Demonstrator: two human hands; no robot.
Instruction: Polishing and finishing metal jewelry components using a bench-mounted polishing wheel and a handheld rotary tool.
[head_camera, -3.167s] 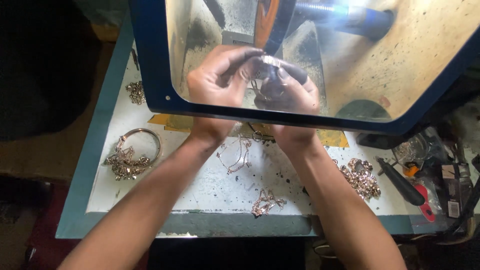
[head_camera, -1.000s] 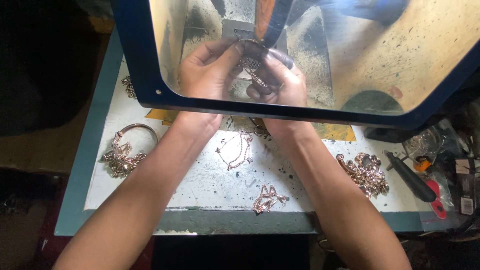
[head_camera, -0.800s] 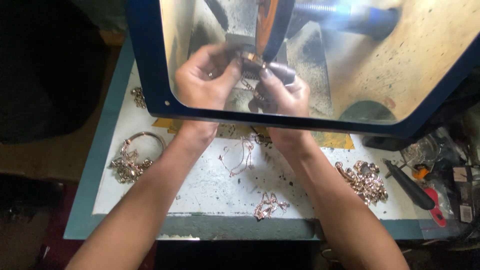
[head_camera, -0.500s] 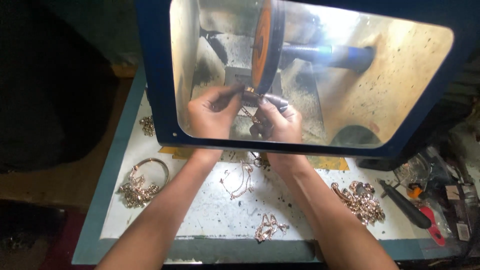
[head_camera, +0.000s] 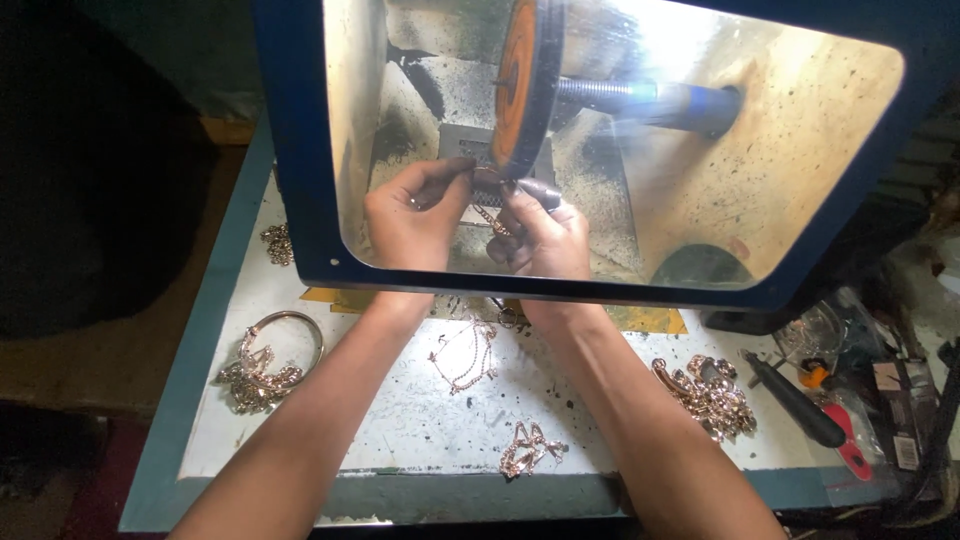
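Observation:
Behind a blue-framed clear shield (head_camera: 300, 200), my left hand (head_camera: 415, 215) and my right hand (head_camera: 545, 235) together pinch a small rose-gold jewellery piece (head_camera: 490, 205) with a short chain hanging from it. They hold it up against the lower edge of an orange and black polishing wheel (head_camera: 520, 85) that sits on a blue-sleeved spindle (head_camera: 650, 100). Fingertips of both hands are dark with polish.
On the white, blue-edged bench (head_camera: 400, 440) lie rose-gold pieces: a bangle with a cluster (head_camera: 265, 360) at left, a thin chain (head_camera: 465, 355) between my forearms, a small piece (head_camera: 525, 450) near the front edge, a heap (head_camera: 710, 395) at right. Black and red hand tools (head_camera: 810, 415) lie far right.
The view has tilted up, showing more of the wheel and spindle. My hands have raised the piece from below the wheel to its lower edge.

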